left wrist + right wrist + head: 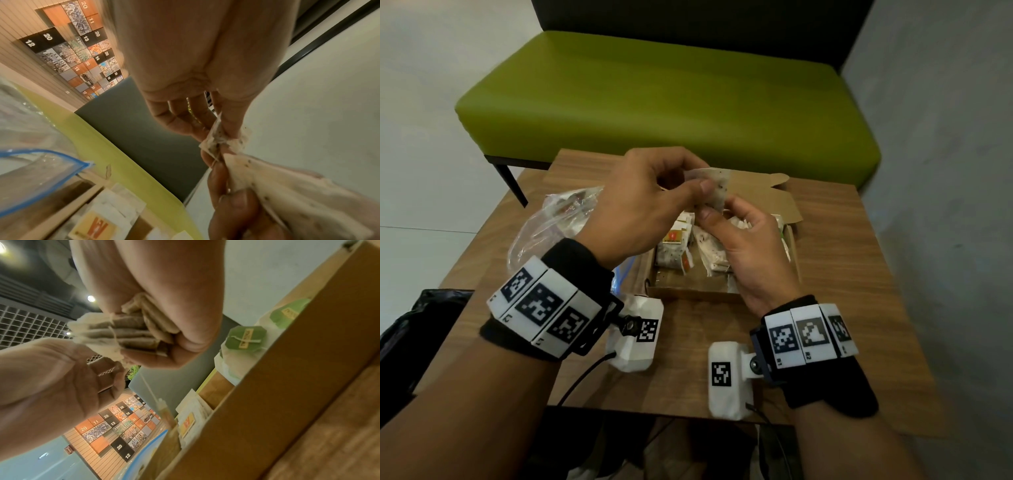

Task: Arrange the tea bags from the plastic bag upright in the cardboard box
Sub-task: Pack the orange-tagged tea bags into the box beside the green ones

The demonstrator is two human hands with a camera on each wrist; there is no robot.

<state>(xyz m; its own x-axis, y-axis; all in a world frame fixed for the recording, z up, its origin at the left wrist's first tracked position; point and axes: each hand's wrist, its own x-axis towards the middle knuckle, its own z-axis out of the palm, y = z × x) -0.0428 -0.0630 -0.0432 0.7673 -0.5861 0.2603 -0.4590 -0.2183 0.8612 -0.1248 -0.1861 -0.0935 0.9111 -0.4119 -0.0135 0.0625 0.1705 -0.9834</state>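
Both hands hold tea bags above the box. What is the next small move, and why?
Probably lower the tea bags, pinched by the left hand and right hand, upright into the cardboard box; they hang just above it.

Office lounge or lobby: green upholstered bench [667, 99], small wooden table [835, 274], numbered photo-tile wall display [78, 48], grid ceiling [26, 324].

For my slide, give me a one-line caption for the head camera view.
Both hands, left hand and right hand, pinch tea bags above the open cardboard box, beside the plastic bag.
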